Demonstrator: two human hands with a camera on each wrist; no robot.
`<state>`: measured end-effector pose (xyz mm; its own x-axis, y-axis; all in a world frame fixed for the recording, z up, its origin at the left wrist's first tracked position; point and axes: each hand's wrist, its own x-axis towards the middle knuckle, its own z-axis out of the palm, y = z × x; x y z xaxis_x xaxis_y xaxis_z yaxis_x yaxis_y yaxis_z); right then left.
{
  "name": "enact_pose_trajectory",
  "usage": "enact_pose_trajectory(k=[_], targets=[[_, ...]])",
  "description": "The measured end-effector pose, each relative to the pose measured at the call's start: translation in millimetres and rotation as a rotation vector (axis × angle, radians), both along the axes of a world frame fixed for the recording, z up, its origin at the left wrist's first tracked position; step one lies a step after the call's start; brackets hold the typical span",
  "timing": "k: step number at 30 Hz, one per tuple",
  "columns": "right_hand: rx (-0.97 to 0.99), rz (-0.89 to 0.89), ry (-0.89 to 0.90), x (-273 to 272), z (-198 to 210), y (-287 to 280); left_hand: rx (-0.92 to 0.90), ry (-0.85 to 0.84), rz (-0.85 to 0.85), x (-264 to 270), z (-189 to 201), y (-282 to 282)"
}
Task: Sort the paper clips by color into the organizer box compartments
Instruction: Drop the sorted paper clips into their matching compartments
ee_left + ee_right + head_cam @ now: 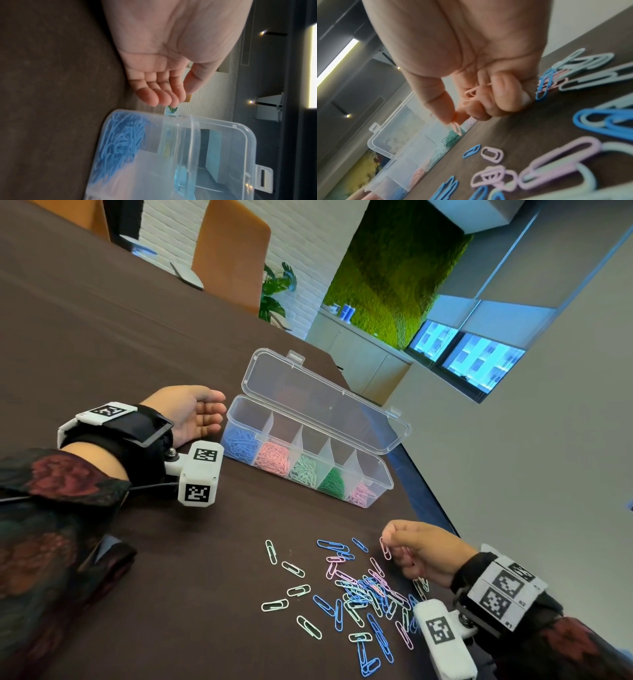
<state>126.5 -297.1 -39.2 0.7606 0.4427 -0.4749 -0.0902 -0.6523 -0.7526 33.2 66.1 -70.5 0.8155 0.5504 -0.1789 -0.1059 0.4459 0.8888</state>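
Fingers (503, 94) of right hand (426, 553) half hide pinched pink clips (471, 93)

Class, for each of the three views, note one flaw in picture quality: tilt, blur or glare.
Head view: horizon steeply tilted, wide-angle bend, yet the loose clips are sharp. Left wrist view: the box is soft and close, with a blown-out white patch at the right edge. Right wrist view: near clips are blurred and oversized; the pink clip pinched by the right hand is smeared.
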Motion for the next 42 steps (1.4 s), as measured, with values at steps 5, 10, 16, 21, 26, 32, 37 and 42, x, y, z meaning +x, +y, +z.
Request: enact_pose_trajectory(k=[5,10,16,21,26,32,37,42], targets=[[0.290,-0.107,0.151,-0.8,-3.0,0.9,0.001,0.004,0.000,0.2,-0.7,0.0],[0.617,-0.224,0.356,-7.2,-2.5,17.6,0.006,0.011,0.002,0.5,-1.3,1.5],[0.742,-0.297,0.420,-16.8,20.1,77.2,0.009,0.010,0.007,0.8,-1.9,2.2],[0.920,-0.326,0.459,-4.0,42.9,139.7,-0.004,0.005,0.009,0.9,-2.1,2.7],[1.058,-0.378,0.347,5.5,44.9,198.2,-0.010,-0.003,0.015,0.2,-1.3,0.3],[1.058,-0.336,0.212,10.7,25.7,211.2,-0.012,-0.007,0.009,-1.2,1.0,-0.8],[1.112,-0.280,0.178,3.4,26.2,193.5,-0.007,-0.007,0.008,-2.0,0.2,0.4],[0.883,-0.059,-0.073,5.1,46.7,128.5,0.009,0.002,0.004,-0.1,-1.2,3.6]])
